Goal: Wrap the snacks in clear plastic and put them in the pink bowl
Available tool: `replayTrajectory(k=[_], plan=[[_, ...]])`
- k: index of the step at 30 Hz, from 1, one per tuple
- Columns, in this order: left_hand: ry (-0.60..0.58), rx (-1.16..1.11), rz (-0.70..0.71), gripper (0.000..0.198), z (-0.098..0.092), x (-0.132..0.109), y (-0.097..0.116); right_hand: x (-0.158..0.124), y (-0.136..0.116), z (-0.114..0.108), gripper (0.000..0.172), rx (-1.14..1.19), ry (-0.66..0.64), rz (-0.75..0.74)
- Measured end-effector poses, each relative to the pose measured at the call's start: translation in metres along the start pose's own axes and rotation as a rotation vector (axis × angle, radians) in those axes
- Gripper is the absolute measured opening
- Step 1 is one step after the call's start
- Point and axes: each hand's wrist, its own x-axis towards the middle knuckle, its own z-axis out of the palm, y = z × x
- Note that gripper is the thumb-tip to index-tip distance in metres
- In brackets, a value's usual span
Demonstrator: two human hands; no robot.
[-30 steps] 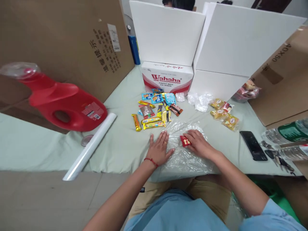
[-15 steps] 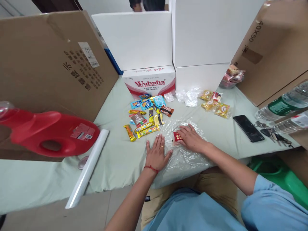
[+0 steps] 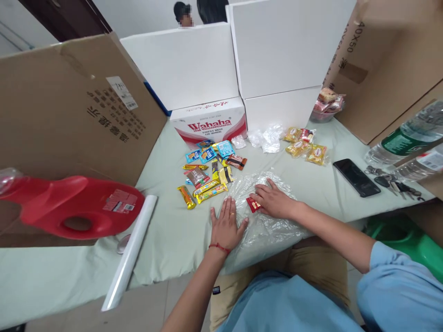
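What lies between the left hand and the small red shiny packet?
In the head view, only crinkled clear plastic film shows between the left hand and the small red packet at the right hand.

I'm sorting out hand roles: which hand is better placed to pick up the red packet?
Probably the right hand: it covers part of the red packet, while the left hand lies flat, apart from it.
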Motion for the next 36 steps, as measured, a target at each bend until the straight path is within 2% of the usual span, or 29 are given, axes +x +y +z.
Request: replayTrajectory(k=[3, 6, 10, 12, 14, 16, 18, 20, 22, 25, 27, 29, 31, 33, 36], plan=[[0.056, -0.09, 0.037, 0.072, 0.0, -0.003, -0.009, -0.003, 0.0, -0.007, 0.068, 0.082, -0.009, 0.016], [0.135, -0.174, 0.081, 0.062, -0.006, -0.009, -0.021, -0.017, 0.004, -0.017, 0.077, 0.181, 0.067, 0.046], [0.102, -0.169, 0.077, 0.05, -0.012, -0.018, -0.037, -0.061, 0.006, -0.021, 0.058, 0.319, 0.289, 0.087], [0.055, -0.159, 0.02, 0.047, -0.011, -0.02, -0.044, -0.09, 0.001, -0.013, 0.052, 0.386, 0.328, 0.091], [0.041, -0.149, -0.013, 0.046, -0.008, -0.02, -0.049, -0.117, -0.008, 0.001, 0.054, 0.4, 0.288, 0.08], [0.07, -0.142, 0.01, 0.046, -0.005, -0.019, -0.052, -0.137, -0.017, 0.017, 0.053, 0.367, 0.241, 0.082], [0.153, -0.144, 0.059, 0.047, -0.006, -0.02, -0.054, -0.147, -0.025, 0.029, 0.046, 0.334, 0.232, 0.104], [0.24, -0.132, 0.145, 0.051, -0.011, -0.021, -0.055, -0.15, -0.027, 0.033, 0.034, 0.333, 0.24, 0.107], [0.244, -0.112, 0.286, 0.063, -0.018, -0.022, -0.056, -0.146, -0.024, 0.03, 0.024, 0.362, 0.249, 0.068], [0.063, -0.141, 0.485, 0.078, -0.028, -0.021, -0.061, -0.136, -0.014, 0.015, 0.019, 0.448, 0.266, -0.001], [-0.076, -0.211, 0.52, 0.078, -0.031, -0.02, -0.065, -0.127, -0.006, 0.002, 0.019, 0.526, 0.281, -0.02], [-0.168, -0.284, 0.499, 0.07, -0.032, -0.017, -0.068, -0.117, 0.003, -0.012, 0.02, 0.596, 0.291, -0.024], [-0.199, -0.333, 0.465, 0.062, -0.032, -0.012, -0.068, -0.105, 0.011, -0.025, 0.021, 0.647, 0.294, -0.016], [-0.188, -0.363, 0.435, 0.05, -0.031, -0.006, -0.065, -0.092, 0.02, -0.036, 0.023, 0.688, 0.289, 0.006], [-0.133, -0.436, 0.366, 0.019, -0.029, 0.006, -0.058, -0.073, 0.035, -0.044, 0.022, 0.727, 0.272, 0.097]])
